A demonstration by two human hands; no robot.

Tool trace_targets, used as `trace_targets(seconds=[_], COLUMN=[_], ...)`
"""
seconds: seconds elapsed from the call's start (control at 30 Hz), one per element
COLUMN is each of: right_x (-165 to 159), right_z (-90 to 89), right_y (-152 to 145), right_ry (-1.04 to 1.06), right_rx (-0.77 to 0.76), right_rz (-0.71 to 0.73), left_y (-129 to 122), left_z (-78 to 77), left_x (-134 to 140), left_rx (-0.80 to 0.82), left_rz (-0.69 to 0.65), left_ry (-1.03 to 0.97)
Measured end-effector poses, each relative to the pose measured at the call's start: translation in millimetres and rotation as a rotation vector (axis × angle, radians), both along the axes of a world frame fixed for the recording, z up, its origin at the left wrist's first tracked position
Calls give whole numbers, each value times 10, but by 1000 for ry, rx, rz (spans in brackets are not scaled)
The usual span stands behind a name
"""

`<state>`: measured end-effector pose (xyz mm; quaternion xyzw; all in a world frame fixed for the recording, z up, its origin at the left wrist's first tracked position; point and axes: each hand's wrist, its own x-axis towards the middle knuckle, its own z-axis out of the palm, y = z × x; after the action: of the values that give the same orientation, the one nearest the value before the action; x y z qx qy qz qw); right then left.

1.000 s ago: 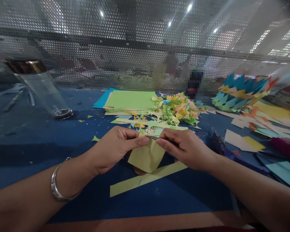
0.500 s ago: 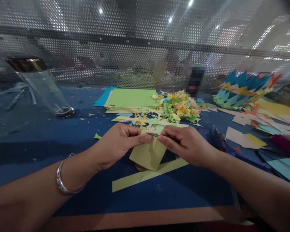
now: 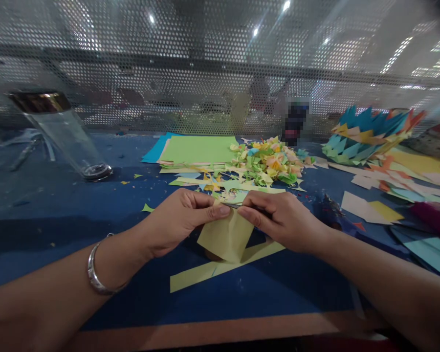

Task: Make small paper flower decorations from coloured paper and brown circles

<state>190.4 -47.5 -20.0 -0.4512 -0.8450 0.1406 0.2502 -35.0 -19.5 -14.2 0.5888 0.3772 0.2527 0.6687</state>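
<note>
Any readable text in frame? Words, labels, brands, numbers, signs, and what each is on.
No readable text anywhere.
Held pale-yellow paper sheet: no lettering shows.
Long pale-yellow paper strip: one short blue line, no characters.
Clear bottle with shiny brown-gold cap: none visible.
Dark upright object at back: pixelated, unreadable.

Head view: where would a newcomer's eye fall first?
Probably on the bright heap of paper pieces, just beyond the right hand. Next, perhaps, the spiky multicoloured paper form at the right and the clear bottle at the left. Front and centre, the left hand pinches a pale yellow sheet.
</note>
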Motion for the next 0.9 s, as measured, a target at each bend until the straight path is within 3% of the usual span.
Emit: trace_targets(seconds=[0.9], right_x=[-1], right_z=[1], right_y=[-15], right_ry=[-12], right_rx=[-19], right_rz=[5], left_y=[-1], left_z=[-1], left_x=[-3], left_rx=[10], left_rz=[-46], left_ry=[20])
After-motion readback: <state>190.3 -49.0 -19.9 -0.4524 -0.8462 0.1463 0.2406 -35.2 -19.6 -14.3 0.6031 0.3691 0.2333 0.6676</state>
